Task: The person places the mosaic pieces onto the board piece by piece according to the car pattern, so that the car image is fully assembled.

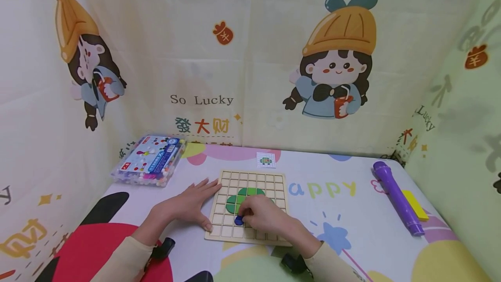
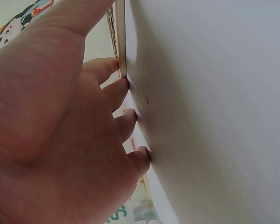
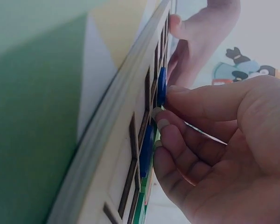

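Observation:
A square wooden grid board (image 1: 270, 179) lies on the table, with several green pieces (image 1: 250, 192) forming a rounded patch in its middle. My left hand (image 1: 192, 203) is spread along the board's left side, thumb at the lower left corner and fingertips by the upper edge. Over the board, my right hand (image 1: 264, 214) pinches a small dark blue piece (image 1: 238, 220) just below the green patch, its thumb and fingertips curled at it. In the right wrist view a second blue piece (image 3: 147, 151) sits on the board beneath the fingers. Part of the patch is hidden behind the right hand.
Behind the board lies a small card (image 1: 266, 160) with a grid picture. A clear plastic box (image 1: 150, 160) with a printed label stands at the back left. On the right are a long purple tube-shaped object (image 1: 397, 197) and a yellow block (image 1: 415, 206). Printed curtains enclose the table.

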The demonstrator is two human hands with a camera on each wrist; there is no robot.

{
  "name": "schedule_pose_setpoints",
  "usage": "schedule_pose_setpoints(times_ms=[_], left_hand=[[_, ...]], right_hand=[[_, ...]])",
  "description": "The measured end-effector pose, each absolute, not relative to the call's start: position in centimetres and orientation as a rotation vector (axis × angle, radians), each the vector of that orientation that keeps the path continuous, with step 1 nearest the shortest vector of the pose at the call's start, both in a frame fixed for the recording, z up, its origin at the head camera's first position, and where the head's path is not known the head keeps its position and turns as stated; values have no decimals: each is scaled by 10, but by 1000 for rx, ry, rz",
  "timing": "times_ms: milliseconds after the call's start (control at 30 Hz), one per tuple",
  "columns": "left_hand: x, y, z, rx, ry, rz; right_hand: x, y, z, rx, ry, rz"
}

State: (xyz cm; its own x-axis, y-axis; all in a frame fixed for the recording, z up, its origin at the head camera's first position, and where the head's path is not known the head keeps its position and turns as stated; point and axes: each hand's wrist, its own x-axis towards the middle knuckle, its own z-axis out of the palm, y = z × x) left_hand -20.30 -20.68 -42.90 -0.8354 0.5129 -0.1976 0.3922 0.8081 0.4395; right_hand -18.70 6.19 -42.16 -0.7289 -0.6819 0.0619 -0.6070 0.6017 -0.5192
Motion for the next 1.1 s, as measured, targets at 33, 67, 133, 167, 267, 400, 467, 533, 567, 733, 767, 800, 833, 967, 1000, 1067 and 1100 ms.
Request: schedule_pose_setpoints(times_ms=[33, 67, 133, 167, 267, 400, 467, 533, 567, 733, 767, 800, 833, 967, 1000, 1067, 1100], left_hand=[[-203, -207, -429, 693, 2686, 556], [-203, -207, -429, 697, 2685, 558], [-203, -207, -429, 697, 2683, 559], [-203, -207, -429, 696, 2681, 560], [-203, -207, -429, 695, 2676, 562], [-205, -207, -430, 692, 2678, 558], [-205, -208, -431, 694, 2683, 552], [-206, -208, -432, 695, 2686, 549], [-206, -208, -432, 698, 2688, 547], [-205, -208, -432, 697, 2687, 558], [-205, -208, -432, 696, 2686, 559], [-205, -208, -432, 693, 2685, 560], [-205, -208, -431, 692, 2683, 561], [-204, -207, -431, 691, 2681, 566], [-204, -207, -431, 693, 2681, 566], [-203, -207, -431, 695, 2681, 566], [-204, -207, -431, 695, 2680, 568]], right_hand=[[-187, 62, -422, -1083, 2677, -786], [-187, 62, -421, -1081, 2675, -783], [-186, 63, -421, -1071, 2671, -780], [-186, 64, -421, -1067, 2669, -779], [-187, 64, -421, -1077, 2674, -778], [-187, 63, -421, -1113, 2696, -766], [-187, 62, -421, -1130, 2712, -755], [-186, 61, -421, -1136, 2725, -743], [-186, 61, -421, -1138, 2730, -737], [-186, 60, -422, -1128, 2741, -716], [-186, 60, -422, -1127, 2740, -714], [-186, 60, -423, -1127, 2739, -712], [-186, 60, -423, -1126, 2736, -710], [-188, 61, -425, -1125, 2723, -714], [-188, 62, -425, -1124, 2718, -718], [-189, 63, -424, -1119, 2700, -734], [-189, 64, -423, -1113, 2683, -753]])
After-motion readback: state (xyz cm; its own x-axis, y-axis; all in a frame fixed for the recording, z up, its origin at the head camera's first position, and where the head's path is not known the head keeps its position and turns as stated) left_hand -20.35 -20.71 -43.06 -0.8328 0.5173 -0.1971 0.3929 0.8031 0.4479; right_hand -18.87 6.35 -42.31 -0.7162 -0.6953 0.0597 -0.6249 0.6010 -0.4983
